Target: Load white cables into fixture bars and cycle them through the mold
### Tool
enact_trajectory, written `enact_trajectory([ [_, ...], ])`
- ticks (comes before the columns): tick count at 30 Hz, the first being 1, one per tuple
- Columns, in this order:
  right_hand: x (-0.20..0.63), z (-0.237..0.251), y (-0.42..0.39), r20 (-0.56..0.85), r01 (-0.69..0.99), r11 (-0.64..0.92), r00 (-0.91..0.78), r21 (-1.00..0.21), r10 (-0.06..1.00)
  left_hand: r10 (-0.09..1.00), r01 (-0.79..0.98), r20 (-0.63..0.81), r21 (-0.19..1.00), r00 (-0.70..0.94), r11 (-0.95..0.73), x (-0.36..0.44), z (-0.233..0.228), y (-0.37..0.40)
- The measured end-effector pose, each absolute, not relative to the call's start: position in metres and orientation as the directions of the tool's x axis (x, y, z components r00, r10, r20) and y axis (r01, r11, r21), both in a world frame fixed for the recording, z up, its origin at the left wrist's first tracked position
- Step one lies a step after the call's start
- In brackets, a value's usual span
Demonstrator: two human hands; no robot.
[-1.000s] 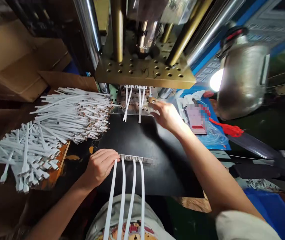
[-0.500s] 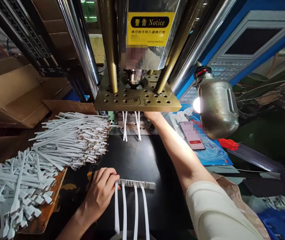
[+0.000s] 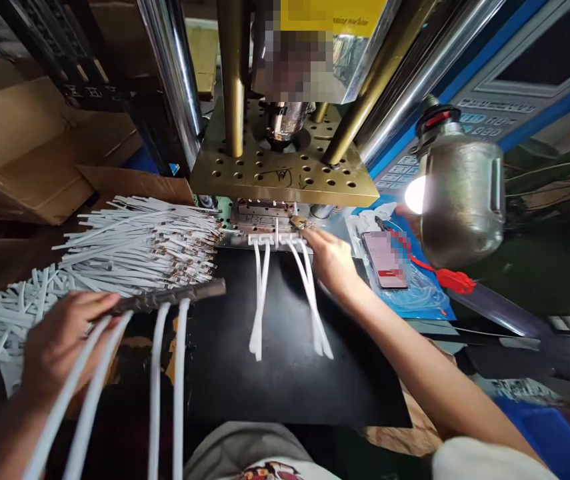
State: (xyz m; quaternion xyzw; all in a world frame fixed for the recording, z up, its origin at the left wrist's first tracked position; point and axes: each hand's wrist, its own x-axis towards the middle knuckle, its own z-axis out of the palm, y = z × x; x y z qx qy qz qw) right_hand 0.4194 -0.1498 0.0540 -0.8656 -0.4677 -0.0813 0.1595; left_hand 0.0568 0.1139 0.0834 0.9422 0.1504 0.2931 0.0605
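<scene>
My left hand (image 3: pixel 67 333) grips one end of a dark metal bar (image 3: pixel 169 297), raised and tilted over the black table. Several flat white cables (image 3: pixel 155 373) hang from that bar. At the front of the press, my right hand (image 3: pixel 332 260) has its fingers closed at the right end of a row of white cable ends (image 3: pixel 265 239), just before the lower mould (image 3: pixel 257 220). White cables (image 3: pixel 309 287) trail from the row onto the table. A small brownish piece (image 3: pixel 299 222) shows beyond my right fingertips; its kind is unclear.
Above the mould hangs the press's brass plate (image 3: pixel 285 183). A heap of white cables (image 3: pixel 139 240) lies on the left near a cardboard box (image 3: pixel 19 147). To the right are a lamp (image 3: pixel 459 193), a phone (image 3: pixel 385 260) and a blue control panel (image 3: pixel 495 100).
My left hand has lifted the bar with its cables off the table, leftward. My right hand has come out from under the brass plate, and the row of cables has come forward with it.
</scene>
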Motion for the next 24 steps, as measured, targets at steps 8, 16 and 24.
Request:
enact_trajectory([
  [8,0.286,0.021,-0.231,0.219,0.842,-0.456,0.522,-0.289,0.824,0.143,0.072,0.622,0.138,0.770,-0.988,0.114,0.090,0.124],
  [16,0.338,0.059,-0.201,0.358,0.821,-0.197,0.432,-0.536,0.828,-0.146,-0.207,0.606,0.032,0.782,-0.978,0.204,0.068,0.091],
  [24,0.480,0.055,-0.102,0.248,0.883,-0.390,0.452,-0.260,0.857,0.038,-0.001,0.210,0.184,0.977,-0.983,0.322,0.053,0.128],
])
